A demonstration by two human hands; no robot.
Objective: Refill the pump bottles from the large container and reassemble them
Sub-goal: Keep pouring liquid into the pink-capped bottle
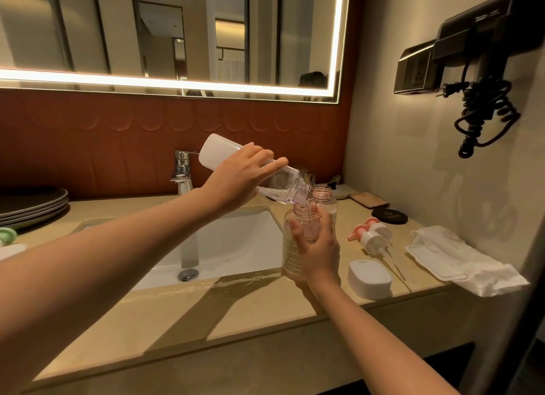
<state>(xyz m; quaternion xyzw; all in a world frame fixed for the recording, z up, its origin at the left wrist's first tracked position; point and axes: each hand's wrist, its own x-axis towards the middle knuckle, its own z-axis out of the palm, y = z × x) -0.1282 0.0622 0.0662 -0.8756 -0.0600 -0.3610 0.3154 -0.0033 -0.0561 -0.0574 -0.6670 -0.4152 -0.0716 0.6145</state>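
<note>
Right hand [318,247] grips pump bottle [292,254], left hand [239,179] grips tilted container [218,152]; pumps [373,235], cap [370,278] alongside

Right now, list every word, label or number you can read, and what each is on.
Nothing can be read outright.
Pump bottle: printed lines, too small.
Large container: print near neck, blurred.
Black disc: pale logo, illegible.
Hair dryer: pale markings, blurred.
</note>
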